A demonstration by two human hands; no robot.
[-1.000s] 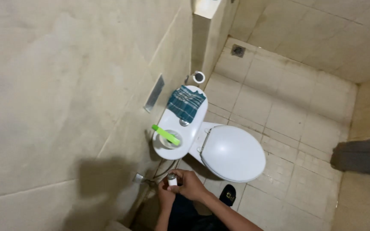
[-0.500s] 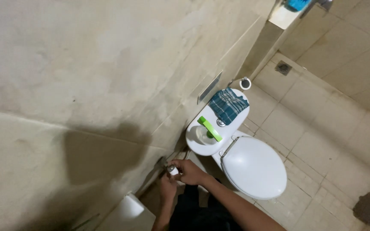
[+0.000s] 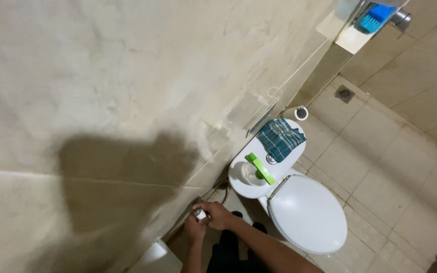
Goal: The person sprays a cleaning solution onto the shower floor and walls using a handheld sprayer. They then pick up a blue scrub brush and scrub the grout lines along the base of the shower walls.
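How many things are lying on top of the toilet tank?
3: a checked cloth at the far end, a green brush across a clear bowl at the near end. Smaller things may be hidden.

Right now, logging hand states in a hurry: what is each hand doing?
Left hand: closed on a small white object.
Right hand: fingers curled over the same small white object; full grip cannot be told.
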